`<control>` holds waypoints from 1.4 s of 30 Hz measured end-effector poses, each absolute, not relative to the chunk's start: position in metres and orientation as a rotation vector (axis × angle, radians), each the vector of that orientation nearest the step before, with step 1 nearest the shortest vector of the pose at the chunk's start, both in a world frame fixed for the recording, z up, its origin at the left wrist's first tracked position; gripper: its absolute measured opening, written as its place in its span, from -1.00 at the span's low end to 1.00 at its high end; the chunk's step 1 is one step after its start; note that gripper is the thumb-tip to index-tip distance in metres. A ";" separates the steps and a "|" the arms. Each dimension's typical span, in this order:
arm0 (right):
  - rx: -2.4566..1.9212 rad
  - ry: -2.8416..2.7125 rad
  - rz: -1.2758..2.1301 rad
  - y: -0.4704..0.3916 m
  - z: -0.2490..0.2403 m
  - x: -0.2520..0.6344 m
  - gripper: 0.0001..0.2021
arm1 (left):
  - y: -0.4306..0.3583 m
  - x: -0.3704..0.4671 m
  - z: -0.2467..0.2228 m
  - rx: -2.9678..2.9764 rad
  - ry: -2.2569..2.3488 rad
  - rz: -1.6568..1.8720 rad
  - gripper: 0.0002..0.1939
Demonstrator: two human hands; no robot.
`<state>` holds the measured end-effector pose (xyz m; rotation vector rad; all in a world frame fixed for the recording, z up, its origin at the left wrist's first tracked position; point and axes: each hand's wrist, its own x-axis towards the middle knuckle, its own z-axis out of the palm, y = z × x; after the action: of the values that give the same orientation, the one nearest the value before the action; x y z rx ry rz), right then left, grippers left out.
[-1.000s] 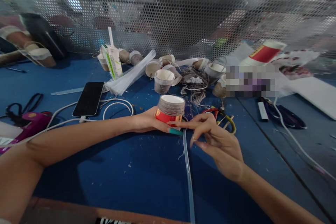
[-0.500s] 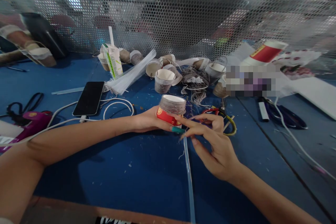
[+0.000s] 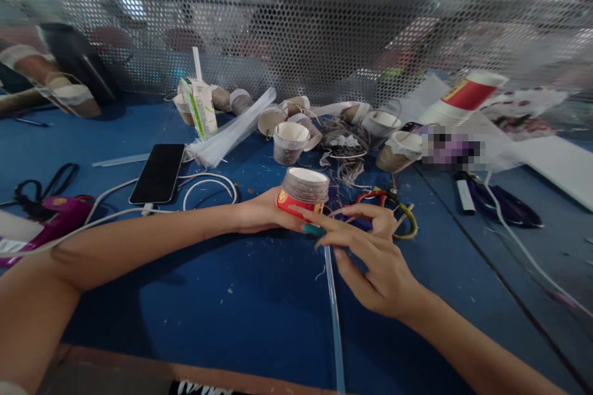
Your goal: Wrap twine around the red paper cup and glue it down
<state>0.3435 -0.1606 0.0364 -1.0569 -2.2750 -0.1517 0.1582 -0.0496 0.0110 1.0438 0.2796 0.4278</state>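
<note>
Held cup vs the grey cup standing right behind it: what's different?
Colour: the held cup shows red below grey winding; the grey cup shows no red.
Support: the left hand grips the held cup; the grey cup stands on the blue table, with no hand on it.
Shared: both are roughly upright, open at the top, with whitish insides.

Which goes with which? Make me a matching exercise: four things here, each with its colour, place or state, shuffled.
1. Phone
2. Red cup
3. Drink carton
4. Clear stick

A. Held in the left hand
B. Running to the picture's bottom edge
C. Plugged into a white cable
D. White and green

Pairs: 1-C, 2-A, 3-D, 4-B
</note>
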 end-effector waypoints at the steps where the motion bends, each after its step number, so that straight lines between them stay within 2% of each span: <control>1: -1.091 -2.262 -0.162 -0.161 0.036 0.343 -0.68 | -0.050 0.158 0.011 1.043 0.288 0.432 -0.54; 5: -1.139 -2.230 -0.117 -0.161 0.035 0.345 -0.66 | -0.050 0.158 0.011 1.047 0.298 0.433 -0.54; 12: -0.981 -2.270 -0.102 -0.160 0.037 0.347 -0.70 | -0.049 0.154 0.011 1.026 0.235 0.404 -0.50; 18: -0.987 -2.257 -0.105 -0.158 0.037 0.346 -0.65 | -0.047 0.152 0.007 1.001 0.239 0.388 -0.39; 26: -1.042 -2.193 -0.161 -0.162 0.039 0.344 -0.71 | -0.045 0.151 0.007 0.948 0.151 0.352 -0.47; 34: -0.999 -2.275 -0.197 -0.164 0.042 0.342 -0.74 | -0.043 0.149 0.005 0.985 0.130 0.355 -0.35; 42: -1.009 -2.160 -0.106 -0.165 0.044 0.346 -0.73 | -0.045 0.150 0.008 1.005 0.181 0.362 -0.45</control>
<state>0.3459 -0.1649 0.0440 -1.0092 -2.1600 -0.1055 0.1498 -0.0451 0.0076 1.0046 0.1810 0.3617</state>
